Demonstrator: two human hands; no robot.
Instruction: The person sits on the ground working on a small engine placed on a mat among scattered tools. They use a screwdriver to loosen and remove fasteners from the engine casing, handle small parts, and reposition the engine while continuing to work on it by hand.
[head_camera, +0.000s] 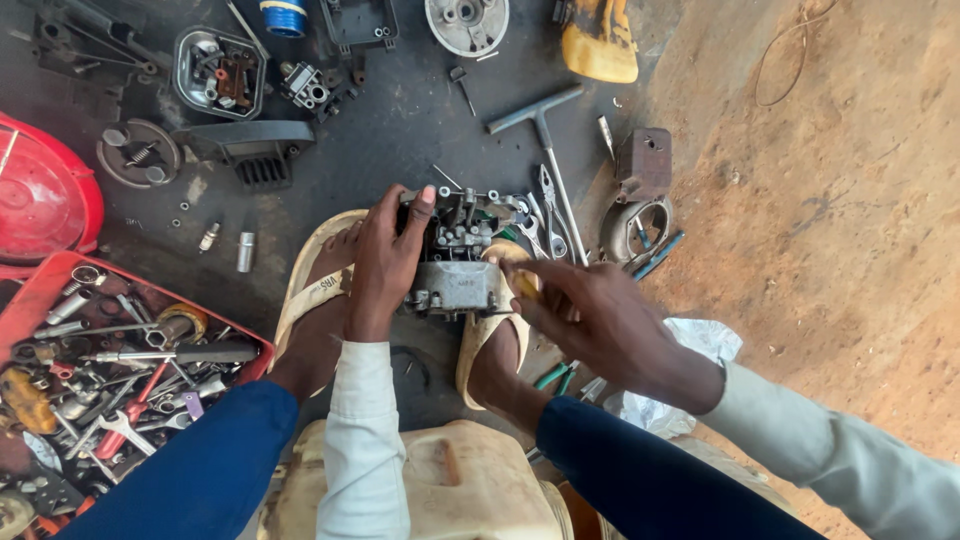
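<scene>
Head view: at the centre of the frame a small metal engine assembly (455, 262) sits on the dark ground between the person's two sandalled feet. The left hand (385, 262) is wrapped over its left side, fingers curled on the top edge to steady it. The right hand (590, 312) is closed around a yellow-handled tool (522, 283) whose tip meets the assembly's right side. A T-handle wrench (545, 130) and pliers (548, 205) lie just above, and a red tray of tools (60, 280) fills the lower left. If the left hand's hold slackens, the tool could probably slip off and strike the fingers, or loosened small parts could roll into the dirt.
</scene>
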